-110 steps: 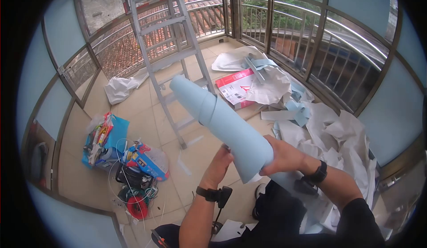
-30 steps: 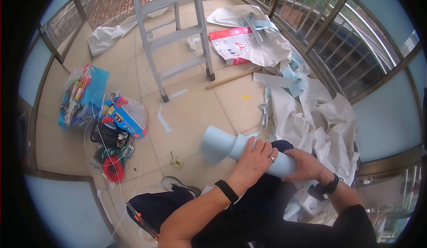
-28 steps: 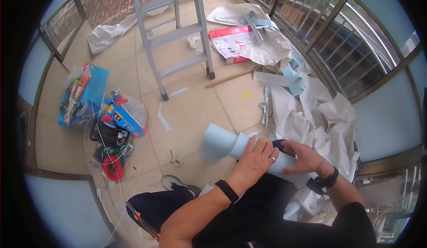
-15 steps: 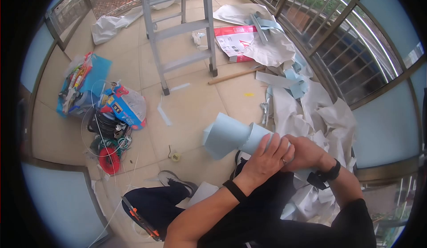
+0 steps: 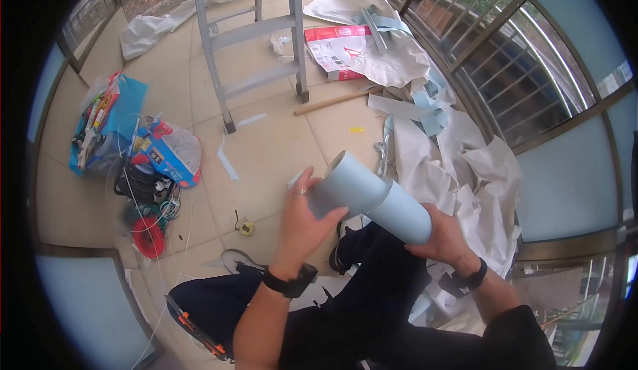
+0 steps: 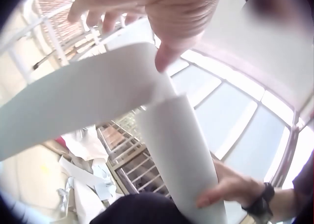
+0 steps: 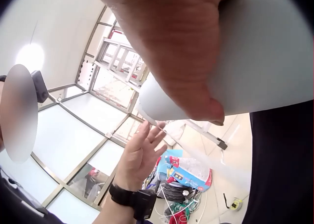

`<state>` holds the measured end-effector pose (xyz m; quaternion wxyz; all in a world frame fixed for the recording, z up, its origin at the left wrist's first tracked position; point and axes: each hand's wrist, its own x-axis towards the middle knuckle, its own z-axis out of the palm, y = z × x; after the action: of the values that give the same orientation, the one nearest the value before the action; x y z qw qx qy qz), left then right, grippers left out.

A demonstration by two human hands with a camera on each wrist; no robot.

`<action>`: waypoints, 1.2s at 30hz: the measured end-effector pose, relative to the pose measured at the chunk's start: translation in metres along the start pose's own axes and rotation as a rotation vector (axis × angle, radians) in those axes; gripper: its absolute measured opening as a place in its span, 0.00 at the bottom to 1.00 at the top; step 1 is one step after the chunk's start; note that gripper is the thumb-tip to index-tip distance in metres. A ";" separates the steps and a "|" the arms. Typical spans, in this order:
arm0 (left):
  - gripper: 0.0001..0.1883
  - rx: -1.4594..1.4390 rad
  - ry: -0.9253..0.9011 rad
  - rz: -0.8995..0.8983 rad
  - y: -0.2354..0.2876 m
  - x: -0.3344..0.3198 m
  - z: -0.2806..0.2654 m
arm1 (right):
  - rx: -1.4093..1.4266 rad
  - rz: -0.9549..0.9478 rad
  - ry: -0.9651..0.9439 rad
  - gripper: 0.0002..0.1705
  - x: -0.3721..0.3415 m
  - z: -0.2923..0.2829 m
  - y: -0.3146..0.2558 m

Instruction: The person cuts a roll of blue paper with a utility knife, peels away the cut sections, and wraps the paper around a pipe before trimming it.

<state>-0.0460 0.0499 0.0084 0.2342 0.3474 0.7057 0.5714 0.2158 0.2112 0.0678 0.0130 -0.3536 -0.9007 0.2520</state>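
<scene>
A roll of light-blue film slants over the person's lap, its upper end pointing away to the left. The right hand grips its lower end, the thumb lying along the side. At the upper end, the left hand has its fingers spread and its thumb at the film. In the left wrist view a loose strip of the film runs off the roll to the left, with the left thumb at its bend. The right wrist view shows the left hand's fingers extended just below the roll's far end.
A stepladder stands ahead. Crumpled white backing paper covers the right floor beside a red-and-white box. A wooden stick and tape measure lie on the tiles. Left are a tool bag, blue packet and red coil.
The left hand has left the roll's middle for its upper end and spread its fingers. The right hand keeps hold of the lower end. Earlier, the roll was held farther out, then lowered to the lap.
</scene>
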 end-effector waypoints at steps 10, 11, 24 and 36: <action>0.23 -0.317 -0.239 -0.235 -0.019 0.016 -0.048 | -0.058 -0.036 -0.041 0.43 0.011 0.004 -0.002; 0.23 -0.339 -0.249 -0.233 -0.018 0.014 -0.051 | -0.062 -0.032 -0.052 0.43 0.012 0.004 -0.003; 0.26 0.383 0.238 0.434 0.041 -0.027 -0.033 | -0.208 -0.086 0.180 0.31 -0.002 0.032 -0.024; 0.23 0.964 -0.173 0.772 0.042 -0.042 0.082 | -0.320 -0.204 0.438 0.36 -0.017 0.059 -0.032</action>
<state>0.0499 0.0755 0.0272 -0.1160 0.6892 0.6862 0.2017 0.1969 0.1540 0.0337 0.1762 -0.3049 -0.9357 0.0216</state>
